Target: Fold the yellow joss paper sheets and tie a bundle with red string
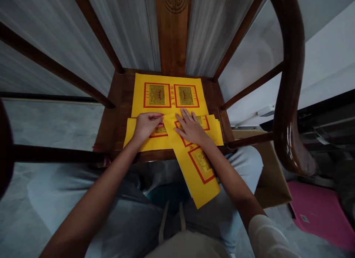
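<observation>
I note my left hand pinching a folded yellow printed sheet, right hand spread flat upon it; sheet overhangs front edge of chair seat.

Sheets are matt paper, armrest glossy wood, box apparently cardboard.

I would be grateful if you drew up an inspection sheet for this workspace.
Surface: dark wooden chair seat.
Job's things: yellow back sheet with two red-framed prints; angled yellow sheet overhanging the seat's front edge; other yellow paper beneath.
Clutter: cardboard box and pink object right of the seat.
Hands: left hand at the angled yellow sheet's corner; right hand spread over that sheet.
Cables: nothing clearly seen.
Surroundings: carved wooden chair back, grey backdrop.
</observation>
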`<state>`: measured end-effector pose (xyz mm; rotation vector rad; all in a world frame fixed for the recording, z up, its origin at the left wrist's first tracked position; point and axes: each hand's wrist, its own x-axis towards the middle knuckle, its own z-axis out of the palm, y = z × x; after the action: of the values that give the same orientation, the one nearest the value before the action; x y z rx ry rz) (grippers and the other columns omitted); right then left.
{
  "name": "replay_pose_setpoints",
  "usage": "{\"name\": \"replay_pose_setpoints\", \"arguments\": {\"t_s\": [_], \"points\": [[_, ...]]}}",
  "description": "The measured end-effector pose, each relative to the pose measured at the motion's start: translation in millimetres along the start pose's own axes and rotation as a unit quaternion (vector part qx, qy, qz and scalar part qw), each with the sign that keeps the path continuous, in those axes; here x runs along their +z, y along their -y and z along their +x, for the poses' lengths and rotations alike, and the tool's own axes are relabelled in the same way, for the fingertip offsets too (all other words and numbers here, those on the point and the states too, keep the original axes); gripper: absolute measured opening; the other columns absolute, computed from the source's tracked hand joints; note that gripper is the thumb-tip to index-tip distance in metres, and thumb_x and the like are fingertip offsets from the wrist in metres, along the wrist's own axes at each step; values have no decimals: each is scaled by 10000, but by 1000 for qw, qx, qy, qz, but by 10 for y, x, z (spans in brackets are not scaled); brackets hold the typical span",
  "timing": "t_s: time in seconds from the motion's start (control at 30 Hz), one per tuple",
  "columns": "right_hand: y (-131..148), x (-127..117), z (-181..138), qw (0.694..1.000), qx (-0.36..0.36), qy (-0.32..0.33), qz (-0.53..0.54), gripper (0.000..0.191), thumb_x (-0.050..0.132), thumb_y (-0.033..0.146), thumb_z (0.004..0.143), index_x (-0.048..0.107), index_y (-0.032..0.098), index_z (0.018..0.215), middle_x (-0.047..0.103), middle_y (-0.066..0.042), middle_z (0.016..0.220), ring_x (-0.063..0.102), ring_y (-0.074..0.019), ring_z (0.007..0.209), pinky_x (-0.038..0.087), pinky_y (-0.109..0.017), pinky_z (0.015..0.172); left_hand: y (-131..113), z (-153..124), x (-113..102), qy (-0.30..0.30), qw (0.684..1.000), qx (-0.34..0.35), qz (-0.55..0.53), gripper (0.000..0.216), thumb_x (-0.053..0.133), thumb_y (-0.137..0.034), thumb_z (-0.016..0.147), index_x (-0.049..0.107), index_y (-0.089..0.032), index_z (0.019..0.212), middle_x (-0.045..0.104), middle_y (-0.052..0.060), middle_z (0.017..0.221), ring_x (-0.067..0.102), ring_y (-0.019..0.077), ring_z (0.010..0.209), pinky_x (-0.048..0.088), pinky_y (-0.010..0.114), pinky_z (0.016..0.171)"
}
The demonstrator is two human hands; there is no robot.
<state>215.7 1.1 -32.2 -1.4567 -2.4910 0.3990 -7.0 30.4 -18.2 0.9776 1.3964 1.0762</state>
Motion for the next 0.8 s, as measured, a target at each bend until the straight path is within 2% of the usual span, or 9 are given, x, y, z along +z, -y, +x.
{"name": "replay_pose_setpoints", "arguments": {"t_s": [0.07, 0.27, 0.4, 0.47, 0.57, 0.63, 0.8], "points": [[28, -19, -6, 1000, 2, 11, -27, 815, 369, 633, 1072, 309, 91, 1677, 195, -221, 1774, 116, -349, 1679, 56, -586, 1357, -9, -5, 2, -1, 1000, 0, 6, 221, 880, -183, 706, 817, -94, 898, 784, 84, 784, 746, 175, 626, 683, 309, 704], [59, -22, -11, 998, 4, 21, -62, 933, 305, 753, 1031, 255, 101, 1696, 167, -215, 1781, 99, -360, 1680, 62, -604, 1350, -29, -38, 6, 11, 1000, 10, 25, 215, 829, -200, 744, 798, -102, 933, 776, 59, 804, 733, 143, 629, 663, 263, 687], [60, -12, -1, 997, 8, 29, -66, 988, 340, 791, 1002, 226, 105, 1704, 138, -231, 1782, 91, -382, 1677, 65, -618, 1344, -15, -92, 29, 12, 998, 51, 38, 263, 813, -199, 742, 777, -114, 988, 759, 59, 928, 717, 132, 674, 649, 252, 671], [58, -11, 1, 998, 6, 29, -62, 997, 357, 801, 992, 213, 124, 1710, 138, -222, 1784, 76, -382, 1679, 64, -631, 1340, -7, -139, 57, 15, 997, 70, 41, 362, 819, -188, 729, 751, -135, 1080, 727, 50, 1008, 704, 121, 705, 647, 249, 665], [57, -13, 1, 998, 5, 23, -57, 984, 361, 798, 994, 217, 139, 1711, 144, -206, 1788, 61, -372, 1682, 56, -633, 1340, -2, -226, 115, 28, 998, 46, 28, 558, 830, -190, 727, 658, -181, 1258, 660, 31, 1051, 705, 130, 754, 653, 260, 622], [59, -11, 1, 998, 7, 21, -58, 971, 362, 789, 1000, 226, 141, 1709, 142, -200, 1790, 60, -366, 1683, 53, -626, 1344, -4, -277, 151, 33, 999, 22, 19, 612, 830, -198, 739, 603, -194, 1308, 633, 20, 1023, 710, 146, 781, 650, 259, 586], [60, 3, 1, 998, 10, 12, -55, 976, 361, 784, 1002, 238, 116, 1703, 134, -211, 1787, 75, -353, 1683, 44, -603, 1352, -12, -315, 176, 47, 999, 8, 20, 463, 799, -207, 766, 623, -178, 1193, 609, 0, 929, 683, 136, 733, 648, 254, 545]]}}
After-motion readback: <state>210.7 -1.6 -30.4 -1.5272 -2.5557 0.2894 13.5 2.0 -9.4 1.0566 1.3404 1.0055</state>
